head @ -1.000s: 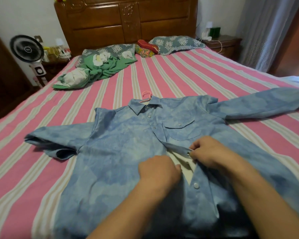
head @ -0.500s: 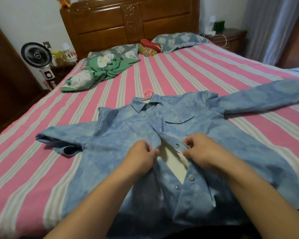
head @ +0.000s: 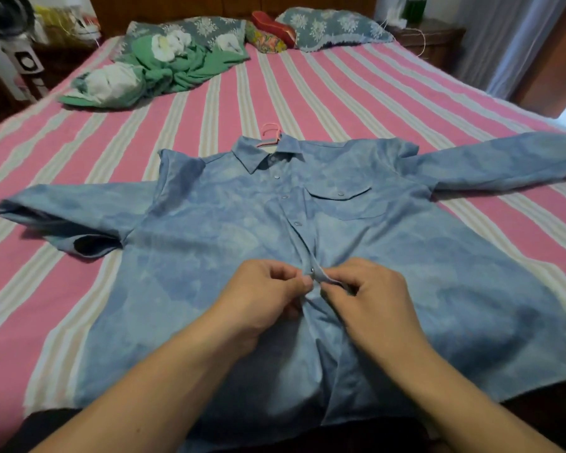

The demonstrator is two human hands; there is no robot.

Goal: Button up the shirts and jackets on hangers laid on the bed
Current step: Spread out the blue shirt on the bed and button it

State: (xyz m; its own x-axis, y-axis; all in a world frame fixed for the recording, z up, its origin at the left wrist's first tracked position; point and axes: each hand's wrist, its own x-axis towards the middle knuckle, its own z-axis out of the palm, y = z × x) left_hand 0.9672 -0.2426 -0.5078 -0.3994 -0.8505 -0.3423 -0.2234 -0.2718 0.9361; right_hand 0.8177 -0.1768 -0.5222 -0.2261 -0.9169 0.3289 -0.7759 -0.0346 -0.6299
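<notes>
At the near middle of the bed (head: 356,93), the blue shirt (head: 209,256) lies flat on its back, collar far, hem near, with a pink hanger (head: 268,135) showing at the neck. We see the front opening run as one line from collar to hem, with three snaps closed along its far part. Our left hand (head: 262,299) pinches the left edge of the opening; our right hand (head: 370,299) pinches the right edge, which carries the snap (head: 311,270) now in work. The two edges meet between the thumbs, so the coming press acts straight down at that point, and both hands are equally close to it. The next snaps lie nearer along the same line. We cannot tell whether this snap has already seated; the fingertips cover the joint. Our forearms hide the lower opening, and the right sleeve is cut off at the frame edge
</notes>
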